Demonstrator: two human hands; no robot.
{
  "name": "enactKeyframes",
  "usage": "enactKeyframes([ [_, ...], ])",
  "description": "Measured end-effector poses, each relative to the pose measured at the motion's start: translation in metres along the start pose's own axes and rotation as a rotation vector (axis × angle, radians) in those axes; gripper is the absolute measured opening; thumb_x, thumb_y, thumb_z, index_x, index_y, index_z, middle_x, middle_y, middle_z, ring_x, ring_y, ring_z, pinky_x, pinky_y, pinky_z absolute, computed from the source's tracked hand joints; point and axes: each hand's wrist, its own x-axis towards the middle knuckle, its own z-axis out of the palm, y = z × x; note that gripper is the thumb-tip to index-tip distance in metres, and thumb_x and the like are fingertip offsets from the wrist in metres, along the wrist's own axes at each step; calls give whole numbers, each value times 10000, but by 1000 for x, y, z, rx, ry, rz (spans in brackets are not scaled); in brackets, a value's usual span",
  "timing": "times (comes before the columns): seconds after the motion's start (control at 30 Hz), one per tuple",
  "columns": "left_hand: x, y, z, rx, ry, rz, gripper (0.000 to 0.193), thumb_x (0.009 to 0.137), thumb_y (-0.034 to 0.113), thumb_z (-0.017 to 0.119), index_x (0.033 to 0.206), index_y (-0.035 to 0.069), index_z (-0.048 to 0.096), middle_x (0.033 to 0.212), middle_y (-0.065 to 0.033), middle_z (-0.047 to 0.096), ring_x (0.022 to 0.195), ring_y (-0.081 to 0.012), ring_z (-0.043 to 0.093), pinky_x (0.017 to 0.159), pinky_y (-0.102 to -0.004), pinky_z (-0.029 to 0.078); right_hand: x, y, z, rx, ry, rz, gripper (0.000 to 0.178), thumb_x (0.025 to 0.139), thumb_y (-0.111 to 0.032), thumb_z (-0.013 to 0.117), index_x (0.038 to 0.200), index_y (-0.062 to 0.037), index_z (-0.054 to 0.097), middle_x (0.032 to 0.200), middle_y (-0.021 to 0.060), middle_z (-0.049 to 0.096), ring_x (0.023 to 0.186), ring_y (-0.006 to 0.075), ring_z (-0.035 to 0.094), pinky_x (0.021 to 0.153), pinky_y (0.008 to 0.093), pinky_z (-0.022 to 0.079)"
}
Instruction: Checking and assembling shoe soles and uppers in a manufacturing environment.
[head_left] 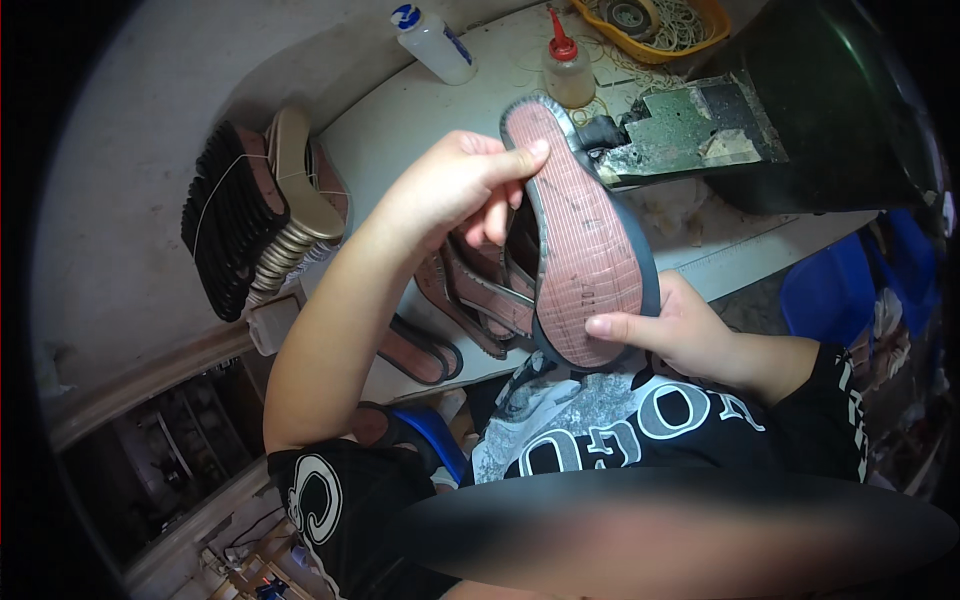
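Note:
Between my two hands is a shoe insole (588,240), its pinkish ribbed face up and a black edge curling round the rim. My left hand (465,190) pinches its narrow far end, thumb on the pink face and fingers curled at the edge. The broad near end is gripped by my right hand (685,325), thumb on top and fingers hidden underneath. Several similar pink insoles with black edges (460,290) lie overlapping on the table below my left hand, partly covered by the held one.
Bundled black insoles (225,215) and beige ones (290,205) stand at the left by the wall. A red-tipped glue bottle (570,75), a white bottle (435,45) and a yellow basket (660,25) sit at the back. A dark green machine (830,90) stands to the right, above blue containers (830,285).

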Motion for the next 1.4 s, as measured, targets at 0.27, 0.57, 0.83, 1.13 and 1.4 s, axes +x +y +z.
enactKeyframes([
  [0.27, 25, -9, -15, 170, 241, 189, 445, 854, 466, 656, 847, 21, 665, 770, 14, 601, 697, -62, 495, 643, -199, 379, 42, 2, -3, 130, 110, -157, 262, 879, -141, 657, 1062, 46, 647, 997, 91, 676, 900, 131, 628, 833, 285, 496],
  [0.57, 13, -25, -1, -302, -43, 231, 674, 703, 233, 820, 1190, -101, 495, 1058, -159, 626, 938, -206, 628, 892, -314, 483, 49, -4, 13, 291, 180, -187, 278, 910, -191, 625, 1085, 25, 633, 975, 84, 674, 837, 116, 639, 751, 251, 517],
  [0.83, 9, -6, -9, -14, 164, 126, 829, 725, 301, 793, 1275, -165, 385, 1244, -267, 509, 1143, -254, 541, 995, -332, 402, 46, -6, 8, 243, 95, -55, 288, 919, -205, 609, 1076, 37, 614, 925, 132, 674, 794, 163, 679, 706, 252, 553],
  [1.13, 50, 24, -30, 431, -402, 372, 542, 716, 217, 797, 1172, 27, 573, 1002, -48, 613, 959, -122, 555, 882, -249, 430, 52, -12, 7, 358, 113, -107, 320, 943, -226, 569, 1040, 74, 624, 952, 167, 680, 808, 178, 684, 757, 263, 552],
  [1.4, 34, 27, -36, 581, -162, 351, 381, 734, 286, 796, 913, 40, 566, 788, 13, 569, 769, -63, 504, 704, -224, 423, 54, -8, 15, 396, 164, -193, 331, 966, -212, 525, 1069, 91, 606, 964, 198, 675, 887, 227, 687, 805, 292, 552],
])
